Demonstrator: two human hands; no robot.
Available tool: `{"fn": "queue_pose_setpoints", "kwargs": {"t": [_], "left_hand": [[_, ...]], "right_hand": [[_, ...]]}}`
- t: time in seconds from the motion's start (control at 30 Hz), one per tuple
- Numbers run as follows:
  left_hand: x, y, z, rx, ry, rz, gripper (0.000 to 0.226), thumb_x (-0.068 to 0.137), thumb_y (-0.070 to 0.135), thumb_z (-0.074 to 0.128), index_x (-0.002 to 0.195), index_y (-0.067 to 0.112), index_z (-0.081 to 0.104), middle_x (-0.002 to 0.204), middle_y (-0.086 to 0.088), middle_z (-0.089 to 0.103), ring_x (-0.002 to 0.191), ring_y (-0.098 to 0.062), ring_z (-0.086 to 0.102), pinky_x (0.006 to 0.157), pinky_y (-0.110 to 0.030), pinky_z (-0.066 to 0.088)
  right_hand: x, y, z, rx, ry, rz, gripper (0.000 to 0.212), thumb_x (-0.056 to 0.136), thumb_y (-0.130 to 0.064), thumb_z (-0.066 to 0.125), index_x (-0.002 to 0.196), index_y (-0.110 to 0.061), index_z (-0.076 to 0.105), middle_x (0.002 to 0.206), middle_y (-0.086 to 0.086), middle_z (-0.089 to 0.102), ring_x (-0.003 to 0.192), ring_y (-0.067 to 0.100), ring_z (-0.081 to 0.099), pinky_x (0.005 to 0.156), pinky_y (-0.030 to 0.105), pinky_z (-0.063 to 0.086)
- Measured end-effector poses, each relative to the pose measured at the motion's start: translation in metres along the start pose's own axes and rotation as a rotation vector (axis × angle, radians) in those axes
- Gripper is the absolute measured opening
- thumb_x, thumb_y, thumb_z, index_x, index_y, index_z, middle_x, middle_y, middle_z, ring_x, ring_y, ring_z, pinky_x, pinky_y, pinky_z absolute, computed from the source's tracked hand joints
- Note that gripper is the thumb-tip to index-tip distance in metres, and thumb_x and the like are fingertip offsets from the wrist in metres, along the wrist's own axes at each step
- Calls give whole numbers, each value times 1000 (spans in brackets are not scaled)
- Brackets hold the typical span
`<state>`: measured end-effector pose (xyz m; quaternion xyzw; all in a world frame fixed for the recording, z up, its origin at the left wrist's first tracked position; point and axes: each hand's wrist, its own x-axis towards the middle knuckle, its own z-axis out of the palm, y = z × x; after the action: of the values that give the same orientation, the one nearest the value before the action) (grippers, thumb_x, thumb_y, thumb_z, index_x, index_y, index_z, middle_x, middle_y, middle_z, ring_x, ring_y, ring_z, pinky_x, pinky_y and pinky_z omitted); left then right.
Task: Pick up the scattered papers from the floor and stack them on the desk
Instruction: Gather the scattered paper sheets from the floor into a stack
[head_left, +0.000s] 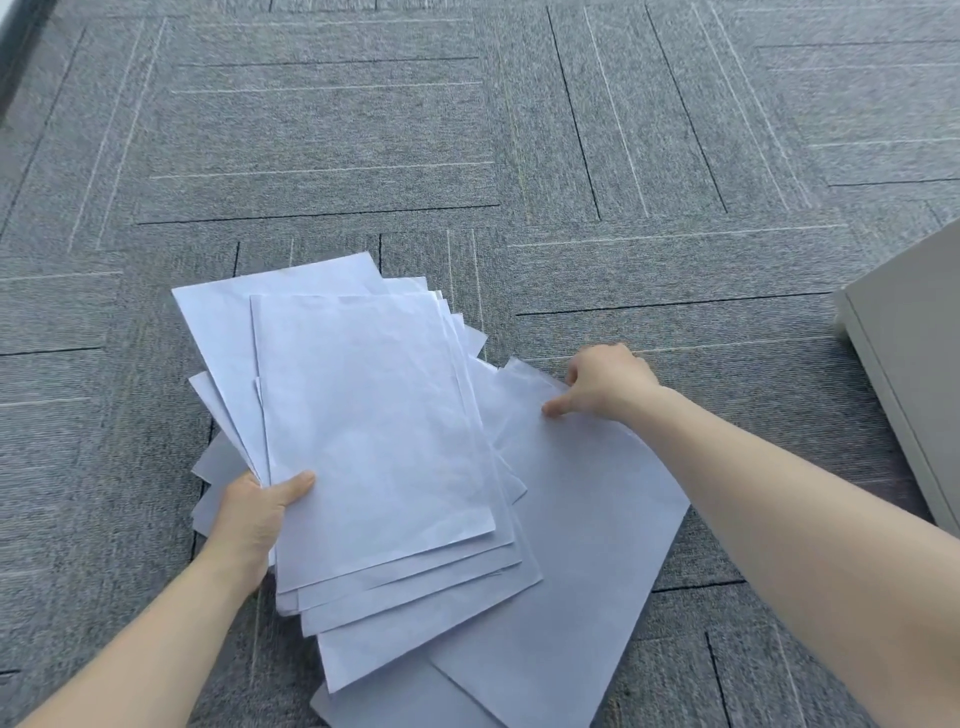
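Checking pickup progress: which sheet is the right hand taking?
The single sheet on the carpet, pinched by the right hand; the others are fanned in the left hand.

Stack of papers (374, 431): white, unprinted sheets, lightly creased, loosely fanned so that the corners and edges of the lower sheets stick out beyond the top one. Held up at its lower left edge, tilted, above the grey carpet; long side running away from the viewer.

Loose sheet (582, 545): white, blank, somewhat wrinkled, lying on the carpet to the right of the stack and partly under it. Its far corner is lifted a little off the floor.

Further sheets (208, 467): white edges showing beneath the stack at left and at the bottom, mostly hidden.
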<state>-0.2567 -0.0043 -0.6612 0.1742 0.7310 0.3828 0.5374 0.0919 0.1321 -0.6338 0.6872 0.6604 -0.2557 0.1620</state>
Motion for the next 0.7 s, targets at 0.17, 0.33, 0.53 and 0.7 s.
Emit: {"fn": "queue_pose_setpoints", "kwargs": {"t": [0.17,0.33,0.53,0.7], "left_hand": [[0,0,1,6,5,-4,17,87,-1,62,96,13,67,100,-9,69,89,-28,66,87,-43,50],[1,1,-1,19,7,-4,20,87,1,63,106,8,66,104,-12,69,92,-31,66,86,-43,50],[-4,2,-2,21,5,28,24,88,-1,61,110,8,64,100,-6,69,88,-26,65,86,-41,51],[-3,2,-3,17,24,17,27,87,0,63,114,5,64,107,-14,68,96,-32,65,92,-47,49]], "right_hand": [[-11,-6,-4,23,-50,-56,39,70,-53,72,67,-22,49,74,-6,54,85,23,53,63,29,40],[-13,-14,6,162,-130,-104,36,66,-47,79,77,-20,60,78,-4,61,81,22,60,71,33,50],[-25,-20,12,369,-386,-119,33,69,-23,84,97,-12,72,94,6,75,88,25,72,78,39,59],[-35,-28,29,421,-458,-130,24,67,-11,79,90,-9,72,91,10,77,83,27,74,71,44,62]]}}
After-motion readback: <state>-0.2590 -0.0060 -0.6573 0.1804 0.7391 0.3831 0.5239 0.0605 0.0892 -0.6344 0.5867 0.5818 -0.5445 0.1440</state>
